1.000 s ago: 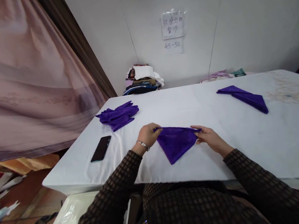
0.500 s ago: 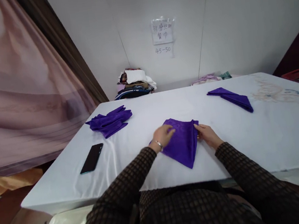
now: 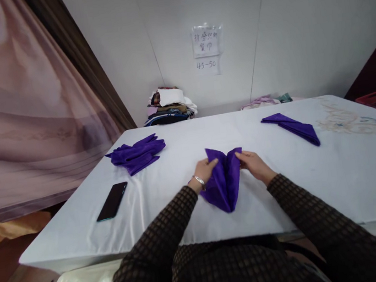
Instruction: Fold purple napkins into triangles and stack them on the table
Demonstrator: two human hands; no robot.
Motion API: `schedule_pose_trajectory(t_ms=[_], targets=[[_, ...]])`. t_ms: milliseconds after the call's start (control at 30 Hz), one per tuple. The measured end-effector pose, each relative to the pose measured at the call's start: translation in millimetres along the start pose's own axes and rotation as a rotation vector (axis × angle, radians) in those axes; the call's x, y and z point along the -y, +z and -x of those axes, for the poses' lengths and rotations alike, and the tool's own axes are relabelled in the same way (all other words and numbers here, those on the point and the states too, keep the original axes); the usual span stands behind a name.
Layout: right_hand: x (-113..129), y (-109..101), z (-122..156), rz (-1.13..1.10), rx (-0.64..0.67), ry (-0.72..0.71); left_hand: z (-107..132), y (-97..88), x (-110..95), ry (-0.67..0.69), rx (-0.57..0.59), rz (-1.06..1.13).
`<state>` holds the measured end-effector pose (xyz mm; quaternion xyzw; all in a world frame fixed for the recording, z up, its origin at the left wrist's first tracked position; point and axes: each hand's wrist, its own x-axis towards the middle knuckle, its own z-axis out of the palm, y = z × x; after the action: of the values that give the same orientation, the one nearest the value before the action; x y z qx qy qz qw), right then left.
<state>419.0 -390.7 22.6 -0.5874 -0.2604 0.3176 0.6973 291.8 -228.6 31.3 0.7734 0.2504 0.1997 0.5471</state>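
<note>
In front of me a purple cloth napkin (image 3: 227,186) is folded inward from both sides, with a crease down its middle and a point toward the table's front edge. My left hand (image 3: 204,171) pinches its upper left edge, thumb on top. At the upper right corner, my right hand (image 3: 250,161) grips the cloth between thumb and fingers. A bracelet circles my left wrist. Some of the fingers of both hands are hidden behind the fabric.
On the white-covered table (image 3: 185,224) lie a crumpled purple cloth (image 3: 137,154) and a black phone (image 3: 112,202) at left. A folded purple napkin (image 3: 292,128) rests at right. Behind the table are stacked clothes (image 3: 168,106); a paper sign (image 3: 207,41) hangs on the wall.
My left hand has gone from hovering over the flat cloth to pinching its left edge. Both sides are now drawn inward, and my right hand has shifted slightly left with its corner.
</note>
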Motion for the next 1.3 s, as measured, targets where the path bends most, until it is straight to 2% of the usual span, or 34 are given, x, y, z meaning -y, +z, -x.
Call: schedule_pose_trajectory(t_ms=[100,167,233,300,400,500,567,633,733,800,867,967,1033,1167,1300], targets=[[36.8,-16.8,-20.6,-0.092,-0.156,-0.166,-27.2,-59.3,-31.1,0.025,-0.190,0.108],[62.7,-27.6,-26.0,-0.140,-0.231,-0.295,-33.0,-97.7,-50.0,0.127,-0.425,0.400],[78.3,-36.2,-22.7,-0.147,-0.278,-0.364,-23.9,-124.6,-57.8,0.170,-0.554,0.545],[77.3,-42.7,-12.3,-0.140,-0.310,-0.360,-2.5,-135.4,-49.8,0.148,-0.602,0.586],[47.3,-50.8,10.3,-0.137,-0.341,-0.223,37.7,-129.1,-11.5,0.028,-0.553,0.586],[4.3,-61.3,34.9,-0.092,-0.347,0.012,70.2,-119.6,38.6,-0.319,-0.509,0.533],[-18.8,-71.5,49.4,-0.022,-0.336,0.141,83.9,-122.5,67.0,-0.477,-0.494,0.492],[-32.7,-84.3,60.0,0.094,-0.356,0.195,91.4,-133.9,87.5,-0.487,-0.539,0.419],[-37.1,-104.6,63.4,0.344,-0.439,0.138,91.7,-156.9,102.5,-0.351,-0.644,0.188],[-33.1,-114.3,55.0,0.498,-0.453,0.048,84.8,-167.4,103.8,-0.267,-0.621,-0.010],[-26.9,-116.9,38.2,0.629,-0.413,-0.069,72.0,-169.8,100.1,-0.236,-0.519,-0.225],[-17.9,-104.7,1.4,0.871,-0.317,-0.218,42.7,-160.0,90.6,-0.182,-0.357,-0.599],[-14.4,-89.2,-27.1,1.064,-0.244,-0.238,19.3,-149.1,85.3,-0.092,-0.280,-0.794],[-17.9,-57.6,-79.3,1.422,-0.023,-0.206,-23.6,-130.2,84.6,0.012,-0.199,-0.929],[-30.8,-41.7,-111.2,1.506,0.077,-0.191,-47.7,-122.0,94.1,0.024,-0.154,-1.012]])
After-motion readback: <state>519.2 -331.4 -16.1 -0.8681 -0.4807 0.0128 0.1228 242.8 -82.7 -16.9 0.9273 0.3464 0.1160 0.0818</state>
